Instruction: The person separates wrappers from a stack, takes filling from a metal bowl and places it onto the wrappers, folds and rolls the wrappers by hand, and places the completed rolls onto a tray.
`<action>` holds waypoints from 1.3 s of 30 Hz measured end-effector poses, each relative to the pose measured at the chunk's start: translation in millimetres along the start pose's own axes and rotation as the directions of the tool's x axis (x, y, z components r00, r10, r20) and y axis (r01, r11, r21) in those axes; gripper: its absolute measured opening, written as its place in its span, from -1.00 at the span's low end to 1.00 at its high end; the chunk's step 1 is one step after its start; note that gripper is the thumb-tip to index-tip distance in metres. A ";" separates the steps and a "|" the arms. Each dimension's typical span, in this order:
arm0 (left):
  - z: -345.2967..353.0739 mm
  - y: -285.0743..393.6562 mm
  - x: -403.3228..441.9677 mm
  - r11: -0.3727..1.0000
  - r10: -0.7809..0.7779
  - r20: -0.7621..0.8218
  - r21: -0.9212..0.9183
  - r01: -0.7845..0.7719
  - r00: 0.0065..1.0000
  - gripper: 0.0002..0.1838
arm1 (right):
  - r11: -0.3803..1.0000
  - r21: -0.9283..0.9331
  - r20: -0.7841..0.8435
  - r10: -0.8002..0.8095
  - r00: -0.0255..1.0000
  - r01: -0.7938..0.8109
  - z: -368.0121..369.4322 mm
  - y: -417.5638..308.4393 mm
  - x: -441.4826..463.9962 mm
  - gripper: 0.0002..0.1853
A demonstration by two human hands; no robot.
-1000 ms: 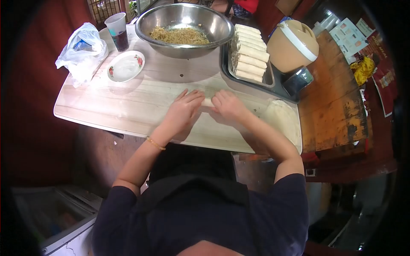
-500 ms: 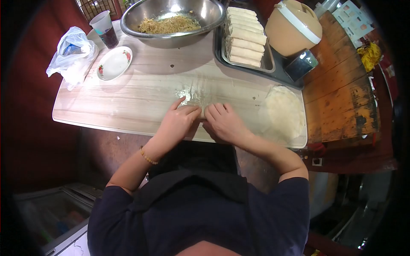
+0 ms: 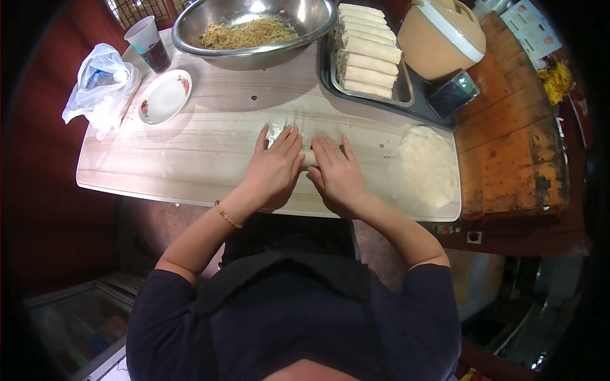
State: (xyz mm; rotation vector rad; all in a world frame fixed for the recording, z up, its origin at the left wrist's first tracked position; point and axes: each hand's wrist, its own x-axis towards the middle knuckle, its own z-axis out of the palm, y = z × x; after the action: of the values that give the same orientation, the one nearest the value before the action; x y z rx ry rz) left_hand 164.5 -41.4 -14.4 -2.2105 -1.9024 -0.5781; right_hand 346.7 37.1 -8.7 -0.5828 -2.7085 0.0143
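Observation:
A pale rolled wrapper (image 3: 309, 159) lies on the table between my hands, only its middle showing. My left hand (image 3: 275, 164) rests flat over its left end, fingers stretched forward and thumb side toward the roll. Over the right end lies my right hand (image 3: 337, 173), its fingers also straight and slightly spread. A wet, shiny patch (image 3: 274, 132) shows on the table just beyond my left fingertips. To the right sits a stack of thin round wrappers (image 3: 428, 166) near the table's edge.
A steel bowl (image 3: 254, 58) of noodle-like filling stands at the back. Beside it, a metal tray (image 3: 404, 95) holds several rolls. Also there are a tan cooler (image 3: 438, 41), a dark phone-like object (image 3: 454, 95), a plate (image 3: 165, 97), a cup (image 3: 150, 47) and a plastic bag (image 3: 105, 89).
My fingers, earlier curled around the roll near the table's front edge, have straightened and lie flatter over it. The hands have moved slightly forward. The camera view has shifted.

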 end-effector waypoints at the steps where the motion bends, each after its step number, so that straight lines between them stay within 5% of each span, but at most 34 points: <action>1: 0.3 -1.5 1.7 1.000 0.001 0.028 -0.011 -0.001 1.000 -0.58 | 0.999 0.049 0.013 0.018 1.000 -0.019 0.0 1.8 2.1 -0.37; 9: -0.2 -3.0 -0.4 0.993 -0.007 0.034 -0.120 0.011 0.999 -0.54 | 0.978 0.206 0.041 0.031 0.999 -0.039 -4.7 3.9 5.6 -0.31; 17: -1.9 -3.1 5.6 0.906 -0.110 -0.054 -0.416 0.078 0.992 -0.67 | 0.795 0.591 0.061 0.126 0.990 -0.137 -3.3 16.6 -2.0 -0.66; 18: -5.2 -4.1 8.7 0.898 -0.108 -0.008 -0.430 0.094 0.994 -0.72 | 0.797 0.588 0.060 0.126 0.990 -0.137 -3.3 18.2 -1.3 -0.66; 20: -5.9 -9.3 14.0 0.890 -0.101 0.035 -0.442 0.106 0.994 -0.78 | 0.931 0.357 -0.210 0.008 0.978 0.070 -0.6 21.6 1.4 -0.77; 26: 11.4 -20.0 15.8 0.774 -0.112 -0.063 -0.631 0.047 0.992 -0.84 | 0.931 0.365 -0.173 0.042 0.984 0.024 3.1 23.7 -0.3 -0.78; 28: -5.3 -11.6 11.4 0.772 -0.172 0.149 -0.593 0.227 0.974 -0.81 | 0.937 0.348 -0.157 0.033 0.987 0.025 3.4 21.5 -6.5 -0.78; 31: -24.7 5.0 0.4 0.823 -0.162 0.238 -0.502 0.265 0.957 -0.79 | 0.947 0.316 -0.151 -0.008 0.988 0.056 -3.1 10.8 -20.1 -0.79; 39: -15.8 -0.2 -14.4 0.598 -0.155 0.182 -0.765 0.238 0.971 -0.75 | 0.914 0.406 -0.058 0.030 0.998 -0.004 -7.5 12.0 -19.6 -0.84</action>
State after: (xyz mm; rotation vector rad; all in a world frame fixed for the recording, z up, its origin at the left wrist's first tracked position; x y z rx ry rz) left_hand 159.9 -60.4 -5.6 -2.5020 -2.2412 -1.6644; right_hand 370.7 39.7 -9.7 -0.4692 -2.5301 0.5411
